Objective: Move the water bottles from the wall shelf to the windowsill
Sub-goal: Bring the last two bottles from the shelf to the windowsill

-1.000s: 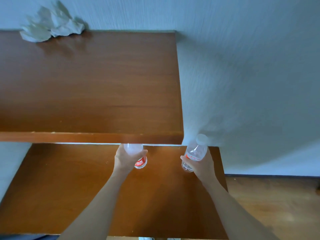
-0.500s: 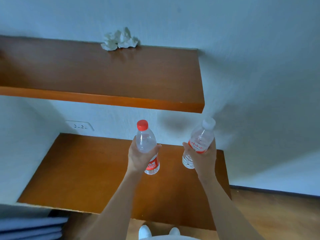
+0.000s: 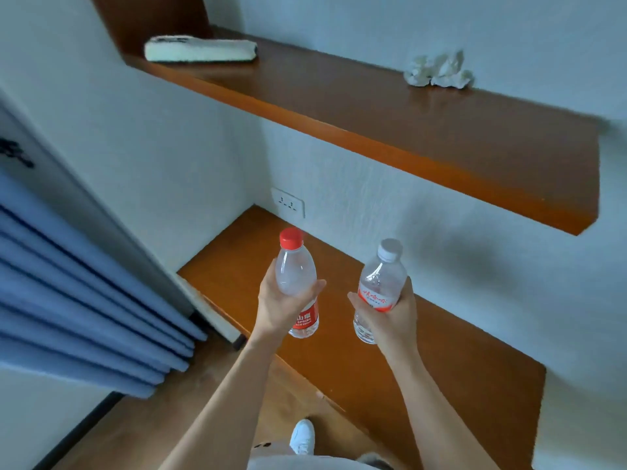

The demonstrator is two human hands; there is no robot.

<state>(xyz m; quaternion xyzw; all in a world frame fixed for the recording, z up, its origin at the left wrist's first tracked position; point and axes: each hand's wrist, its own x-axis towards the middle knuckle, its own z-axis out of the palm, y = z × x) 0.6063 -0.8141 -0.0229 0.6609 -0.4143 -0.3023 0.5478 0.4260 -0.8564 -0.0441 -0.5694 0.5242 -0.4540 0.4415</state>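
Left hand — fingers and thumb wrapped round the middle of the red-capped bottle, held upright, red label low on the body. Right hand grips the white-capped bottle at its label, top tilted slightly right. Both bottles are in the air above the lower wooden shelf, apart from each other. Upper wall shelf carries a crumpled paper wad and a folded white cloth. Wall socket between shelves — blue curtain at left.
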